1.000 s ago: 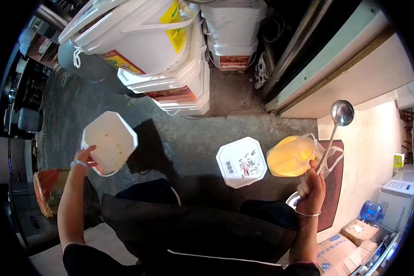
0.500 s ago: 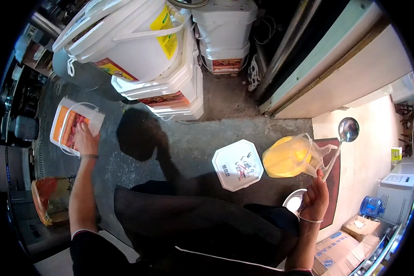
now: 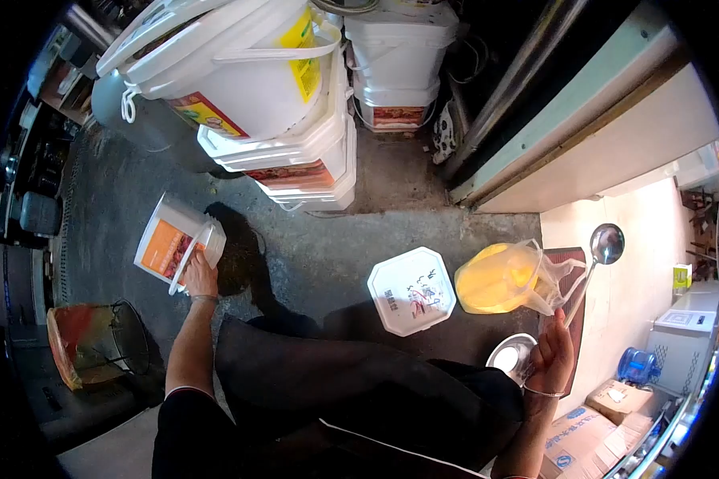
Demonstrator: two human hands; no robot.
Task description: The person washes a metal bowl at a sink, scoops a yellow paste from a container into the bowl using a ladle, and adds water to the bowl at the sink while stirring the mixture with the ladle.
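My left hand [image 3: 200,278] is at the orange-labelled side of a white bucket [image 3: 166,243], with its fingers at the bucket's handle; whether they grip it is hard to see. The bucket is tilted, its opening toward the right, above a dark wet patch on the floor. My right hand [image 3: 553,351] is closed on the handle of a metal ladle [image 3: 607,243], bowl up. Beside that hand lies a clear bag with yellow contents [image 3: 495,279]. A white octagonal lid [image 3: 411,291] with writing lies left of the bag. A metal bowl [image 3: 513,356] is partly behind my right hand.
Stacked white buckets [image 3: 284,152] stand ahead, one with a yellow label on top. More white buckets [image 3: 395,64] are behind them. A wooden panel edge [image 3: 567,120] and metal pipe run at the right. Cardboard boxes [image 3: 583,439] lie lower right, an orange-rimmed bag [image 3: 80,347] lower left.
The bucket has turned from showing its inside to showing its labelled side, then moved right with my left hand. A dark wet patch shows below it. My right hand still holds the ladle.
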